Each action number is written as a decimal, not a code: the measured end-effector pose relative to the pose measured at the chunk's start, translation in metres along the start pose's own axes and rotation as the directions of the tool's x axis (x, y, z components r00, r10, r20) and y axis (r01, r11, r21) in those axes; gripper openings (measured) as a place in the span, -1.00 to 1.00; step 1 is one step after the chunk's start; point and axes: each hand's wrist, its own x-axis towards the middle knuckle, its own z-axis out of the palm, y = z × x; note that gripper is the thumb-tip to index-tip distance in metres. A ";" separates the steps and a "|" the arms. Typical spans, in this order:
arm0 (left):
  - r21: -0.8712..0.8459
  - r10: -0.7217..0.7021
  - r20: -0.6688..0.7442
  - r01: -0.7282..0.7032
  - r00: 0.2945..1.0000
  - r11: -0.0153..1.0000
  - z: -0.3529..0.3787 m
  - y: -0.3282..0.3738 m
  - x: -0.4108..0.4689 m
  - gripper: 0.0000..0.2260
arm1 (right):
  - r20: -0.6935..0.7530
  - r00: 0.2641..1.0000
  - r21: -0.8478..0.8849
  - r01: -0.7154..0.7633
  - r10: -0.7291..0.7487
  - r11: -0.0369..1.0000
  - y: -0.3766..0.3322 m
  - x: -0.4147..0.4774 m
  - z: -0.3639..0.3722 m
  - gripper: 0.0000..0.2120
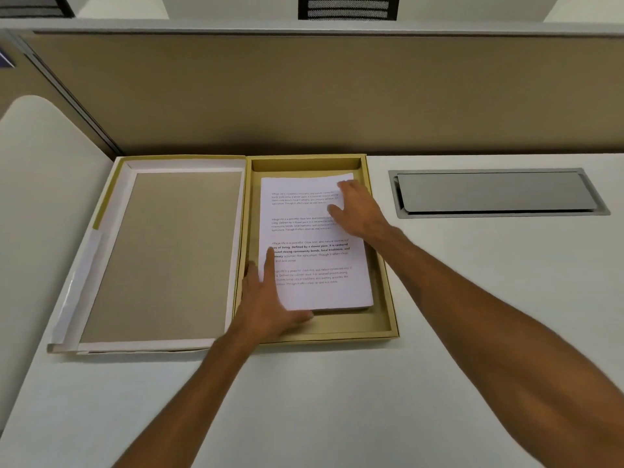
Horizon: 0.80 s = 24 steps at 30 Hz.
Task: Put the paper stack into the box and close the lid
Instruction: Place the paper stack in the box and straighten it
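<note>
A white paper stack [310, 251] with printed text lies inside the shallow tan box [385, 292] on the desk. The box's lid [169, 255] lies flat and open to the left, hinged along the box's left wall, its grey-brown inside facing up. My left hand [270, 298] grips the stack's near left corner, thumb on top and fingers at the edge. My right hand [358, 207] rests on the stack's far right edge, fingers curled over it. The stack sits slightly askew, with box floor showing at the far and near ends.
A grey metal cable flap [496, 192] is set into the white desk [337, 400] to the right of the box. A tan partition wall [304, 96] runs along the desk's back edge. A rounded white surface [37, 197] lies at the left.
</note>
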 end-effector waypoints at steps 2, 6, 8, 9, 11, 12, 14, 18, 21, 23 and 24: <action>0.054 0.010 -0.007 -0.010 1.000 0.998 0.012 -0.007 -0.004 0.31 | 0.038 0.996 -0.088 0.087 -0.084 0.992 -0.001 0.020 -0.003 -0.45; 0.088 0.046 -0.113 -0.036 0.993 0.995 0.023 -0.010 0.000 0.29 | 0.094 0.982 -0.219 0.179 -0.162 0.959 -0.006 0.061 -0.002 -0.45; 0.125 0.075 -0.159 -0.055 0.985 0.991 0.025 -0.012 0.004 0.26 | 0.135 0.975 -0.264 0.205 -0.175 0.942 -0.006 0.077 0.000 -0.44; 0.141 0.085 -0.175 -0.060 0.981 0.988 0.026 -0.012 0.006 0.24 | 0.159 0.971 -0.286 0.217 -0.177 0.933 -0.005 0.083 0.002 -0.43; 0.168 0.093 -0.185 -0.061 0.978 0.984 0.026 -0.013 0.008 0.21 | 0.180 0.965 -0.300 0.238 -0.190 0.924 -0.002 0.092 0.007 -0.45; 0.172 0.094 -0.193 -0.061 0.977 0.983 0.026 -0.012 0.008 0.21 | 0.173 0.964 -0.297 0.248 -0.204 0.922 0.000 0.095 0.009 -0.46; 0.163 0.102 -0.214 -0.068 0.971 0.984 0.025 -0.010 0.009 0.21 | 0.150 0.962 -0.295 0.263 -0.227 0.919 0.002 0.098 0.013 -0.48; 0.147 0.114 -0.251 -0.078 0.961 0.986 0.023 -0.008 0.010 0.19 | 0.122 0.965 -0.306 0.259 -0.232 0.916 0.000 0.100 0.019 -0.52; 0.147 0.111 -0.248 -0.076 0.962 0.986 0.022 -0.007 0.009 0.20 | 0.109 0.968 -0.309 0.248 -0.225 0.918 0.001 0.099 0.020 -0.51; 0.150 0.107 -0.241 -0.072 0.965 0.986 0.023 -0.008 0.009 0.21 | 0.119 0.965 -0.316 0.258 -0.232 0.913 0.003 0.099 0.019 -0.48; 0.160 0.109 -0.240 -0.071 0.965 0.985 0.022 -0.008 0.010 0.21 | 0.122 0.965 -0.322 0.261 -0.234 0.910 0.002 0.099 0.019 -0.48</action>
